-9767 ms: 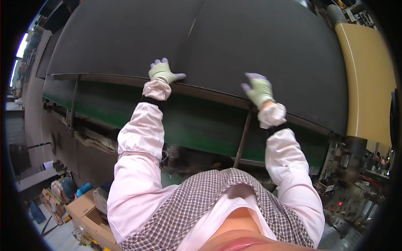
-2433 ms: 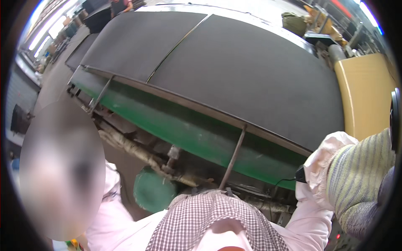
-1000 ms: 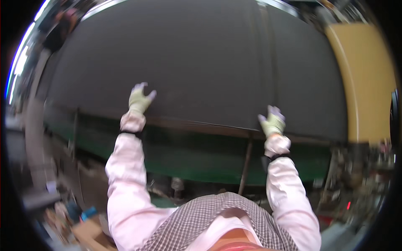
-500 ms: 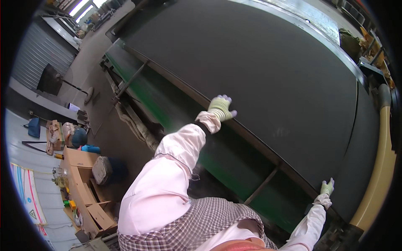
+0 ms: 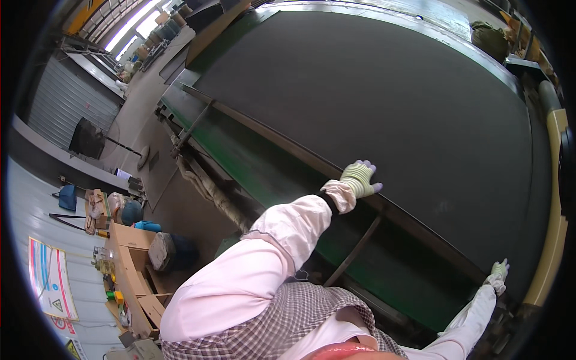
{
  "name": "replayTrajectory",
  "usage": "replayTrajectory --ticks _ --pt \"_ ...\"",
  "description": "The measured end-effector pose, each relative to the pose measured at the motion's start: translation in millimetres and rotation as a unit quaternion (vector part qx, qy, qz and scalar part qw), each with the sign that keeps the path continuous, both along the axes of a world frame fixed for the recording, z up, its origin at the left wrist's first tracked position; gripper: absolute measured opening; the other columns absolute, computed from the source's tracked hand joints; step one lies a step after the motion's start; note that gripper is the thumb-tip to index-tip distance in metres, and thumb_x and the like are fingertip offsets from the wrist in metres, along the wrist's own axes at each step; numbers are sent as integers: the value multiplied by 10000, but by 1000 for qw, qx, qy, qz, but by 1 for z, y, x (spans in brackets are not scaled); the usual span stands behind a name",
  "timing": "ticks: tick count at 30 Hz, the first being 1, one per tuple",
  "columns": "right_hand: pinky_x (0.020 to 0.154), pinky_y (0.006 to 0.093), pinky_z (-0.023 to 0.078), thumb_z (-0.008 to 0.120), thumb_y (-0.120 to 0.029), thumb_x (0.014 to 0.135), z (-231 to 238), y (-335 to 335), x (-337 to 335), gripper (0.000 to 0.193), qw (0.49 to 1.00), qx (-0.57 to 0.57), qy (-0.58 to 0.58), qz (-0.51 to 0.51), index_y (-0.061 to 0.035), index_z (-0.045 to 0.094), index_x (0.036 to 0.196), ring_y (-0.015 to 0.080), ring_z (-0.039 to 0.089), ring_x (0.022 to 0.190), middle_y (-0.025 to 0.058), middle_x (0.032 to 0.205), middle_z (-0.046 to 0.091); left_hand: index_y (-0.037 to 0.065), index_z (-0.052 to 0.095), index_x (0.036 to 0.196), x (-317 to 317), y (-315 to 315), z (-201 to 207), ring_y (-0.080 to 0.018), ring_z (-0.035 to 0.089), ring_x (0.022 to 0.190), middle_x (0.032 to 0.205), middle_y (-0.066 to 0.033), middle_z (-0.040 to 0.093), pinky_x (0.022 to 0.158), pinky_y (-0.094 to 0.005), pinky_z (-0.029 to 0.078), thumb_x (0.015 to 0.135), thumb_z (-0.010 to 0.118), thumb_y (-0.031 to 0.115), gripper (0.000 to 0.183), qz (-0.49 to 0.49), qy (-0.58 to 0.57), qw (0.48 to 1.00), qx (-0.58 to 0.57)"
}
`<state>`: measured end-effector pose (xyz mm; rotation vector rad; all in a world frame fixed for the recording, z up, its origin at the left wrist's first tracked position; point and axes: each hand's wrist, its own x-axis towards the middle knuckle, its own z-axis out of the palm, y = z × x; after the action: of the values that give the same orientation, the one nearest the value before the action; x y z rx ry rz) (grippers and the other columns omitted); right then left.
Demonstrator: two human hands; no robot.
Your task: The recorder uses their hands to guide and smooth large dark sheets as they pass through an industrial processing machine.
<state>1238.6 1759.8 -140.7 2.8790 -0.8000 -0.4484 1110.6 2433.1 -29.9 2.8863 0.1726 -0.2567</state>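
A large dark grey flat sheet (image 5: pixel 372 102) lies across the bed of a long green-framed machine (image 5: pixel 240 162). My left hand (image 5: pixel 360 178), in a striped pale green glove with lilac fingertips, rests at the sheet's near edge, its fingers spread and thumb apart. Farther right, at the sheet's near right corner, my right hand (image 5: pixel 498 273) wears a similar glove. Its fingers look stretched out on or just over the surface; it is small in view, and nothing shows in it. Pale pink sleeves cover both arms.
A curved cream-coloured pipe (image 5: pixel 551 228) rises at the right end. A metal rail (image 5: pixel 456 51) borders the far side. Wrapped pipes (image 5: pixel 207 186) run below the frame at left. Cardboard boxes (image 5: pixel 135 240), a dark bin (image 5: pixel 180 252) and a pedestal fan (image 5: pixel 90 138) stand on the left.
My left hand has slid rightward along the near edge, closer to my right hand. The view has shifted, and more of the machine's left end shows beyond the sheet.
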Motion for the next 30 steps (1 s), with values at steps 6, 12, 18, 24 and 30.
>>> replayTrajectory --ticks 6,12,18,24,30 --pt "1021 456 418 676 -140 742 41 114 -41 490 885 62 -344 309 -81 581 1219 360 526 1185 172 1284 557 26 578 1205 6 -126 0 -349 528 1146 1228 -182 555 986 -436 436 835 550 554 645 -63 27 997 -32" --pt "912 463 468 634 -188 833 36 298 -61 245 745 354 -327 463 -117 650 1068 355 592 1046 154 1124 638 35 580 1225 17 -194 4 -371 540 1118 1202 -201 576 973 -460 433 851 570 527 618 -162 62 962 -211" --pt "851 446 473 602 -250 884 63 245 -74 167 842 282 -281 363 -92 651 908 330 575 960 110 988 637 49 514 1309 -98 -126 40 -368 523 1143 1215 -200 572 982 -422 433 801 701 219 567 -59 -239 908 -340" --pt "879 460 483 536 -375 933 62 173 -64 320 943 123 -171 258 -90 667 995 354 590 1034 139 1057 645 44 533 1274 -200 -19 8 -343 554 1104 1176 -178 597 957 -416 449 798 698 181 521 104 -268 933 -214" --pt "895 477 479 489 -501 929 100 247 -54 438 954 62 -108 273 -122 669 1057 348 597 1050 145 1109 644 48 580 1203 -238 36 7 -314 598 1007 1059 -147 628 904 -389 483 808 692 157 424 194 -299 912 -204"
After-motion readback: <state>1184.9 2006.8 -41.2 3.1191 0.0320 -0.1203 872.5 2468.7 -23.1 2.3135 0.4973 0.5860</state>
